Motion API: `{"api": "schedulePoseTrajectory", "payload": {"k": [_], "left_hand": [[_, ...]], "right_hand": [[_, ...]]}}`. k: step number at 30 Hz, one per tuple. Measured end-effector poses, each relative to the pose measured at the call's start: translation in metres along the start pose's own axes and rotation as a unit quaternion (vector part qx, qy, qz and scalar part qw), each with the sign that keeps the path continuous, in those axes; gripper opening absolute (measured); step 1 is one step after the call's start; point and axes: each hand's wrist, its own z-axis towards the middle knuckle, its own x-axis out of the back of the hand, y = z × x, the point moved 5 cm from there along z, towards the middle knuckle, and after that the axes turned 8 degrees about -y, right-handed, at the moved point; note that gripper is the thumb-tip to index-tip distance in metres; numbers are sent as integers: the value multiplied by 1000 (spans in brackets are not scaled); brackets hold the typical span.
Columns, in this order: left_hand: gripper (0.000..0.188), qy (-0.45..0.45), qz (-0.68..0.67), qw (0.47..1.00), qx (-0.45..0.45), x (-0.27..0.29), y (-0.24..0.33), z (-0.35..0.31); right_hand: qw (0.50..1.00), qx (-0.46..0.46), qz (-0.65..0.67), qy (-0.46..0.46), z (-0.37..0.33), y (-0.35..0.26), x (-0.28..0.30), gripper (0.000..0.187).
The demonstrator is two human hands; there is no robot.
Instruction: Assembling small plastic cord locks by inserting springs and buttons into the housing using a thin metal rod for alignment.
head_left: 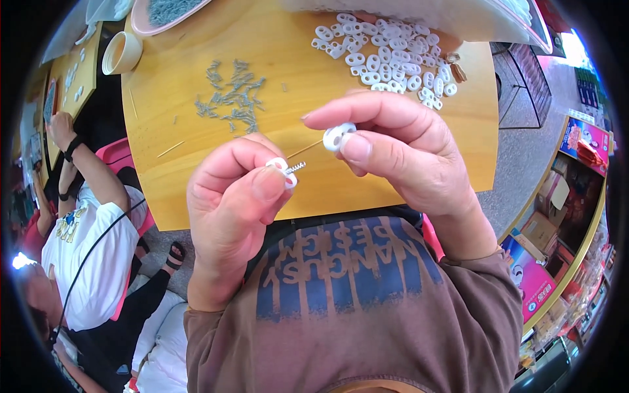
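My left hand (236, 187) is closed in a pinch on a white two-holed piece (276, 162), and a small spring (297, 168) pokes out of it toward between two and three o'clock. I probably grip low on the piece so that the coil's free end is clear of my fingers and easy to see. My right hand (400, 147), at two o'clock from the left, pinches a second white piece (334, 137) with the thumb in front and the forefinger reaching past it. A thin stick (305, 149) shows at that piece's eight o'clock; whether I hold it or it lies on the desk (160, 200), I can't tell.

Taking the gap between my hands as centre, loose springs (236, 95) spread at ten o'clock, and the heap of white pieces (393, 56) lies between one and two, likely so each side has its own supply. A pink-rimmed tray (145, 30) sits farther out between ten and eleven, perhaps set back to leave working room, with a pale cup (133, 54) beside it.
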Motion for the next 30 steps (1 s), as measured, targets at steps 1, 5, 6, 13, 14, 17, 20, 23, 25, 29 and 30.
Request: {"api": "schedulePoseTrajectory", "payload": {"k": [1, 5, 6, 13, 14, 17, 20, 23, 25, 29, 30], "left_hand": [[8, 1, 1, 1000, 2, 0, -1, 0], [8, 2, 4, 1000, 5, -4, 0, 0], [8, 2, 5, 1000, 5, -5, 0, 1], [9, -12, 9, 1000, 9, -6, -3, 0], [10, -20, 8, 1000, 13, -6, -3, 0], [10, -25, 15, 999, 16, -6, -5, -2], [10, -29, 10, 999, 17, -6, -6, -2], [10, -24, 19, 999, 13, -6, -7, -2], [10, -24, 17, 999, 14, -5, -8, -3], [9, -23, 15, 999, 20, -6, -9, -3], [9, -22, 15, 999, 20, -6, -9, -3]], "right_hand": [[1000, 0, 1, 0, -1, -2, -2, 34], [998, 20, 53, 26, -3, -3, -3, 24], [996, 43, 72, 30, -4, -3, -3, 20], [997, 20, 79, 0, -7, 5, -2, 16], [995, 35, 89, 0, -6, 6, -2, 14], [993, 62, 100, -18, -6, 15, 1, 12], [992, 63, 103, -27, -6, 16, 1, 11], [992, 50, 115, -15, -6, 20, 1, 11], [991, 44, 127, -10, -6, 22, 1, 11], [993, 48, 107, -6, -8, 20, -1, 13], [994, 59, 94, -6, -8, 18, -1, 14]]}}
